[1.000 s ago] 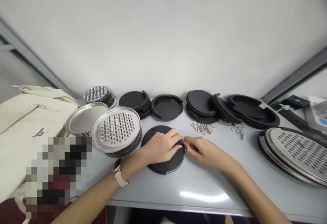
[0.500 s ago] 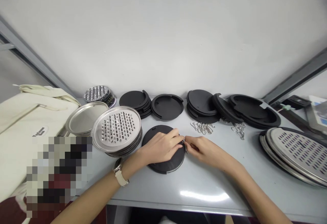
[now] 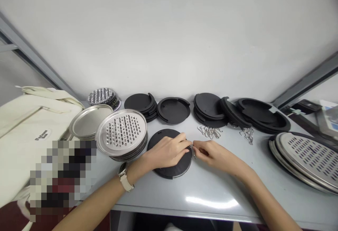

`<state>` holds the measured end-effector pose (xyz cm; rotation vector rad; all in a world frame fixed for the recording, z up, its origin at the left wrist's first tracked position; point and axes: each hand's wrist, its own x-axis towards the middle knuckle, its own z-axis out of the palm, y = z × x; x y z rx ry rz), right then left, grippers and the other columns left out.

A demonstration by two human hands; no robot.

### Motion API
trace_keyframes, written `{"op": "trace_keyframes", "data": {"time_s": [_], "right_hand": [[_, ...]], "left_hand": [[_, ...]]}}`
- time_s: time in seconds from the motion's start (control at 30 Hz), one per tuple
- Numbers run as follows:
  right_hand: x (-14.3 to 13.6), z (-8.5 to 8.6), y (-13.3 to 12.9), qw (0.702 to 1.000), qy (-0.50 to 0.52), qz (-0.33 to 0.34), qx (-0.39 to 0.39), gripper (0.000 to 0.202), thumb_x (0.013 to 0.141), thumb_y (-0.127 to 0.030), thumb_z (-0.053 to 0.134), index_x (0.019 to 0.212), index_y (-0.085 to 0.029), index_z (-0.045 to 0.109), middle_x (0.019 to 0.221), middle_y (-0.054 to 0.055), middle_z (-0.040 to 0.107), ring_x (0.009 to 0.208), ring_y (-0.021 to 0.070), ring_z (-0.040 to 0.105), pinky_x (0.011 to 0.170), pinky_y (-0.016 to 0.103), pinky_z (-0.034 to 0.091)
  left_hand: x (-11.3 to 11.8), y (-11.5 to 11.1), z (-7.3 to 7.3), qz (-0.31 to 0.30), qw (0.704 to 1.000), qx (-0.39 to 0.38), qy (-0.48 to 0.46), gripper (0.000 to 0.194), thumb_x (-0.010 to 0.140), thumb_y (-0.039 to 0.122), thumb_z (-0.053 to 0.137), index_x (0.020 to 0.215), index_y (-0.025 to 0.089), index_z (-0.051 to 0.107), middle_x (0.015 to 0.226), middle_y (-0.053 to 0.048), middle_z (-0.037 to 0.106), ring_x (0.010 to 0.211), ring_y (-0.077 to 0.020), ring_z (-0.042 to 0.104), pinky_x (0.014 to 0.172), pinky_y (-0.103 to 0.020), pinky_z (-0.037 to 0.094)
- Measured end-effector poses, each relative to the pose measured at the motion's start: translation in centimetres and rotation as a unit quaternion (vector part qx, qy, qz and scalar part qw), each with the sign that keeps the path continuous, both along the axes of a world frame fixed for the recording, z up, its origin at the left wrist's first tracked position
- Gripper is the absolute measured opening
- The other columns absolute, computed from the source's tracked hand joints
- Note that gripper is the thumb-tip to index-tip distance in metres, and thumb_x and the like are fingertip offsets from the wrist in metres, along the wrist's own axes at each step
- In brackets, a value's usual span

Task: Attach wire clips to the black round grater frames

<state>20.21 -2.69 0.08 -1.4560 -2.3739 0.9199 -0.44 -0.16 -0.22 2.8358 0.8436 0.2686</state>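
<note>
Barely shifting since a second ago, left hand (image 3: 166,151) is pressing the black disc (image 3: 170,153) at frame centre while right hand (image 3: 213,155) is pinching a small clip (image 3: 193,150) against its rim; seating it calls for fine alignment.

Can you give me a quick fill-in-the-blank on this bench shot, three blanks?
1. The left hand rests flat on a ____ disc.
2. A watch sits on the ____ wrist.
3. The perforated metal disc lies on top of a ____ of discs.
Missing words: black; left; stack
</note>
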Motion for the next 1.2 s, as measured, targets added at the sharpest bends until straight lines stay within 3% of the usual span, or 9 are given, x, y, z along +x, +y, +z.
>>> {"op": "trace_keyframes", "data": {"time_s": [0.2, 0.4, 0.7, 0.97, 1.2], "right_hand": [[0.3, 0.2, 0.0, 1.000, 0.007, -0.006, -0.017, 0.029, 0.089, -0.026, 0.039, 0.061, -0.020, 0.032, 0.052, -0.007, 0.030, 0.049, 0.0084, 0.025, 0.047, 0.023, 0.023], [0.7, 0.3, 0.4, 0.999, 0.011, -0.029, 0.026, 0.030, 0.091, -0.029, 0.038, 0.063, -0.020, 0.032, 0.052, -0.006, 0.033, 0.049, 0.0091, 0.028, 0.048, 0.023, 0.025], [2.6, -1.2, 1.6, 0.979, -0.049, -0.146, 0.129, 0.029, 0.091, -0.034, 0.039, 0.066, -0.022, 0.030, 0.051, -0.005, 0.038, 0.047, 0.0116, 0.036, 0.049, 0.025, 0.026], [2.6, -1.5, 1.6, 0.976, -0.050, -0.134, 0.163, 0.025, 0.091, -0.032, 0.037, 0.068, -0.023, 0.034, 0.056, -0.003, 0.047, 0.049, 0.0129, 0.042, 0.050, 0.024, 0.029], [2.3, -1.4, 1.5, 0.978, -0.027, -0.121, 0.167, 0.010, 0.088, -0.024, 0.038, 0.080, -0.022, 0.042, 0.061, -0.002, 0.053, 0.052, 0.0135, 0.048, 0.054, 0.023, 0.033]], "left_hand": [[-0.1, 0.1, -0.3, 0.013, 1.000, -0.012, -0.020, 0.028, 0.098, 0.029, 0.034, 0.117, 0.022, 0.053, 0.102, -0.005, 0.052, 0.076, -0.0142, 0.059, 0.060, -0.024, 0.044], [-0.2, 0.1, -0.4, 0.034, 0.999, -0.008, -0.041, 0.025, 0.096, 0.031, 0.039, 0.114, 0.020, 0.051, 0.103, -0.004, 0.054, 0.074, -0.0140, 0.059, 0.059, -0.025, 0.044], [0.1, -0.4, 0.1, 0.019, 0.998, 0.053, -0.003, 0.026, 0.096, 0.029, 0.034, 0.115, 0.018, 0.047, 0.106, -0.004, 0.055, 0.069, -0.0137, 0.058, 0.052, -0.025, 0.040], [0.0, -0.4, -0.1, 0.018, 0.997, 0.070, -0.028, 0.025, 0.097, 0.026, 0.031, 0.112, 0.019, 0.049, 0.101, -0.003, 0.056, 0.070, -0.0130, 0.057, 0.056, -0.024, 0.041], [-0.2, -0.5, -0.2, 0.017, 0.993, 0.104, -0.044, 0.024, 0.095, 0.023, 0.033, 0.108, 0.019, 0.053, 0.097, -0.003, 0.057, 0.069, -0.0129, 0.056, 0.057, -0.023, 0.041]]}}
